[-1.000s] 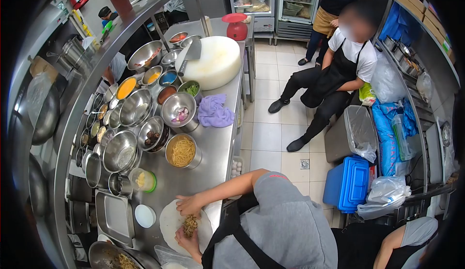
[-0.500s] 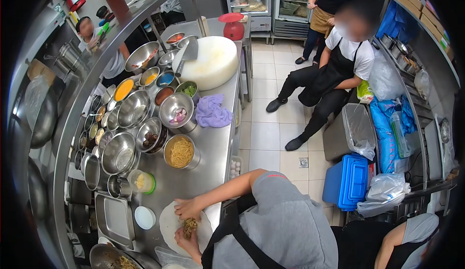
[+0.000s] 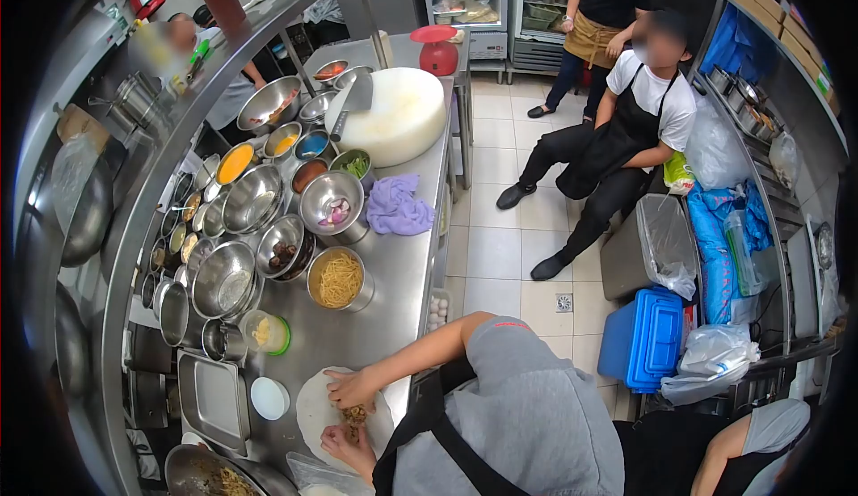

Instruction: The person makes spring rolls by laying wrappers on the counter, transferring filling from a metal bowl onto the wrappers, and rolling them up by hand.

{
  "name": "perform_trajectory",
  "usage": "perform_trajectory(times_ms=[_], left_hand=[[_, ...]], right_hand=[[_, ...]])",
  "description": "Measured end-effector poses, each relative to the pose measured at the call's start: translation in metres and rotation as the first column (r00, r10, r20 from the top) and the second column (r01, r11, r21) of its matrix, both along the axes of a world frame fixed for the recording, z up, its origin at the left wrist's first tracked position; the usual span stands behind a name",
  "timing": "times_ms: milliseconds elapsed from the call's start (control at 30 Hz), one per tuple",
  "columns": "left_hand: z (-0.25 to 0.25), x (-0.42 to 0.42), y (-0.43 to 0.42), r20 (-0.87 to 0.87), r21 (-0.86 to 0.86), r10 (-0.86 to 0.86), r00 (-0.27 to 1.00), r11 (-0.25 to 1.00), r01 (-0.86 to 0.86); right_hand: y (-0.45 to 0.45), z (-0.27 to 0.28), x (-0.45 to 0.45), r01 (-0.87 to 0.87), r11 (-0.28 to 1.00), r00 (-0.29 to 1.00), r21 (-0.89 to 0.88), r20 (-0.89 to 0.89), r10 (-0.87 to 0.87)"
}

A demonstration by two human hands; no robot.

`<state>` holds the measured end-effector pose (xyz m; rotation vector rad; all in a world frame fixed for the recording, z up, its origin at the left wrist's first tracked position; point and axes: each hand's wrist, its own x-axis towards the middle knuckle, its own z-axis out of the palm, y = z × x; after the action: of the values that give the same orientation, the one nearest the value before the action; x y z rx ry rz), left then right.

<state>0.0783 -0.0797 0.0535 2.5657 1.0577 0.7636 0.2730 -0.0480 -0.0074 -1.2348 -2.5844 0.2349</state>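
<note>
A pale round wrapper sheet lies on the steel counter in front of me. On it sits a clump of brown shredded filling. My right hand comes from above with curled fingers pressed at the upper end of the clump. From the lower side my left hand closes its fingers against the filling's other end. Parts of the filling are hidden under the fingers. Left of the wrapper stands a small white round lid or dish.
A steel tray lies at the left. Nearby are a pot of yellow strips, a green-rimmed tub, several steel bowls and a purple cloth. A cleaver rests on a thick white chopping block. A person sits across the aisle.
My right hand has shifted slightly down over the filling, covering more of its upper part. My left hand has stayed close by at the lower end. The view has tilted slightly.
</note>
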Motion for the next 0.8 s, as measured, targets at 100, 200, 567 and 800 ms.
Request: perform_trajectory(times_ms=[100, 200, 567, 800], left_hand=[[-0.037, -0.021, 0.003, -0.046, 0.073, -0.087, 0.995, 0.993, 0.09], [-0.051, -0.025, -0.006, -0.23, -0.067, -0.022, 0.973, 0.998, 0.007], [-0.045, -0.016, -0.023, -0.158, 0.176, 0.192, 0.969, 0.971, -0.163], [-0.012, -0.014, -0.036, 0.057, 0.005, 0.178, 0.982, 0.984, -0.178]], right_hand=[[-0.006, 0.03, 0.003, 0.007, 1.0, 0.999, 0.001, -0.042, -0.007], [-0.007, 0.037, 0.001, -0.014, 0.986, 0.998, 0.168, -0.062, 0.024], [-0.04, 0.046, 0.014, -0.171, 0.984, 0.894, 0.054, -0.412, 0.178], [-0.03, 0.012, -0.007, 0.011, 0.985, 0.899, 0.173, -0.434, 0.066]])
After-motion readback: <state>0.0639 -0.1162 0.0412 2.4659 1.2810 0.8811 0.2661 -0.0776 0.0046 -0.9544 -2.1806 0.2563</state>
